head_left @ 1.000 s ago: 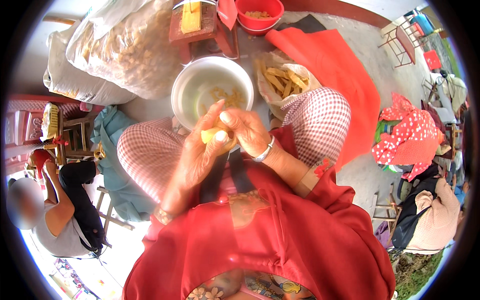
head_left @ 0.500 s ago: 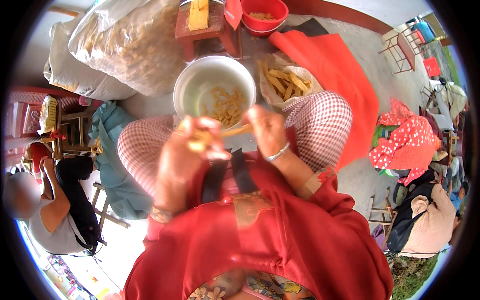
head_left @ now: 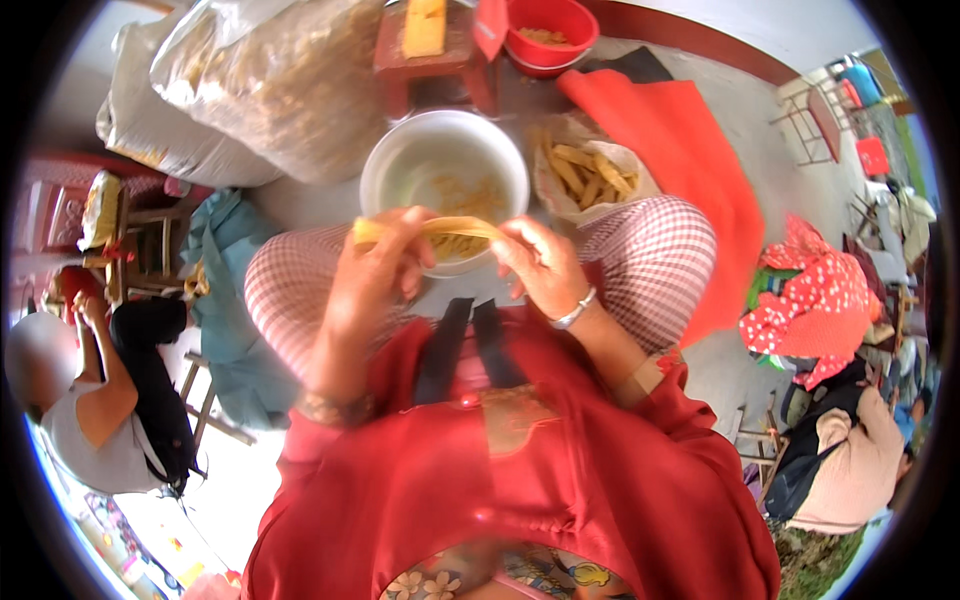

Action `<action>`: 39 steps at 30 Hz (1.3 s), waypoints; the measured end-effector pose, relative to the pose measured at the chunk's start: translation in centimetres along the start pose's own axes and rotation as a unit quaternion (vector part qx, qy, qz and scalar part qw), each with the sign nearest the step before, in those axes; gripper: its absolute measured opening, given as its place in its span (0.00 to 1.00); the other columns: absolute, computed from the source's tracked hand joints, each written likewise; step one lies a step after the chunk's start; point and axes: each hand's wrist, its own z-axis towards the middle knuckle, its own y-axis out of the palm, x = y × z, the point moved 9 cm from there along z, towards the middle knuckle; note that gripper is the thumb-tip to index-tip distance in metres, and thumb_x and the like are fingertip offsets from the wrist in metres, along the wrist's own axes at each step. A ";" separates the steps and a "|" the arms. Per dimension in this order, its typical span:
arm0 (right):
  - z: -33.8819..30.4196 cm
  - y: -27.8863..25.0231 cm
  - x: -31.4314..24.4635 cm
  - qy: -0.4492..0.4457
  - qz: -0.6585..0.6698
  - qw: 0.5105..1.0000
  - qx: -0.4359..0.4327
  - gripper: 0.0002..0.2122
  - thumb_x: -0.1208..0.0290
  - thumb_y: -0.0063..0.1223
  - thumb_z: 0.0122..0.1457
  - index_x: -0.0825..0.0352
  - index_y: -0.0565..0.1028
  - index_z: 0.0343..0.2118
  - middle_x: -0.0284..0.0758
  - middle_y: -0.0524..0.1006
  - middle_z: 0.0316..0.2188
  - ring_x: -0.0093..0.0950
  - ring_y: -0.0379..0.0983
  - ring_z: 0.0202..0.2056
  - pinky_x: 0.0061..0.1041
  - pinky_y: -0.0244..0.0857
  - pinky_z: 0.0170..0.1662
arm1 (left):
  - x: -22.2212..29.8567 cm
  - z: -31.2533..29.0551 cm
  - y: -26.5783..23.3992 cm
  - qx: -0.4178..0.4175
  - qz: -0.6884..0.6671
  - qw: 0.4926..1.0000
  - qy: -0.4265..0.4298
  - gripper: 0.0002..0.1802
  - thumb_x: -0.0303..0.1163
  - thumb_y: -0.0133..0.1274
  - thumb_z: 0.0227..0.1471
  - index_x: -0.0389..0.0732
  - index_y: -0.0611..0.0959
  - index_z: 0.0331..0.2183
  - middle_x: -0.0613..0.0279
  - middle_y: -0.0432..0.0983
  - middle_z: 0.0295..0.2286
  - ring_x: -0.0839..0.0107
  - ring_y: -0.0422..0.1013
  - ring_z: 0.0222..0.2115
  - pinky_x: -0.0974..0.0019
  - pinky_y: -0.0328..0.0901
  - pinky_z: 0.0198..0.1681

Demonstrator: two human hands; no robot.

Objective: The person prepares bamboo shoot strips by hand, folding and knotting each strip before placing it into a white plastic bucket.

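A long, flexible, pale-yellow strip spans the gap between the person's two bare hands, above the near part of a round, silvery-white basin. The fingers of the left hand are closed around the strip's left end; the thumb and fingers of the right hand pinch its opposite end. One second earlier the hands are close together around a yellow piece; half a second earlier they are parted, the material blurred between them; now the strip stands out as a shallow arch. The change suggests that the piece is being drawn out or pulled apart lengthwise, although whether a portion has come loose cannot be told. Small yellow-brown pieces lie in the basin, and the held strip has not yet joined them. Beside the basin, an open whitish sack holds thick yellow sticks, probably the supply for this work.
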 end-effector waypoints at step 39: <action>24.1 -9.9 -5.5 -0.091 -0.272 0.954 0.089 0.13 0.61 0.47 0.56 0.68 0.74 0.28 0.30 0.68 0.15 0.19 0.64 0.20 0.24 0.59 0.25 | 14.3 21.4 -5.9 0.160 0.324 0.921 0.145 0.16 0.39 0.55 0.43 0.34 0.81 0.29 0.53 0.77 0.20 0.69 0.73 0.20 0.67 0.68 0.26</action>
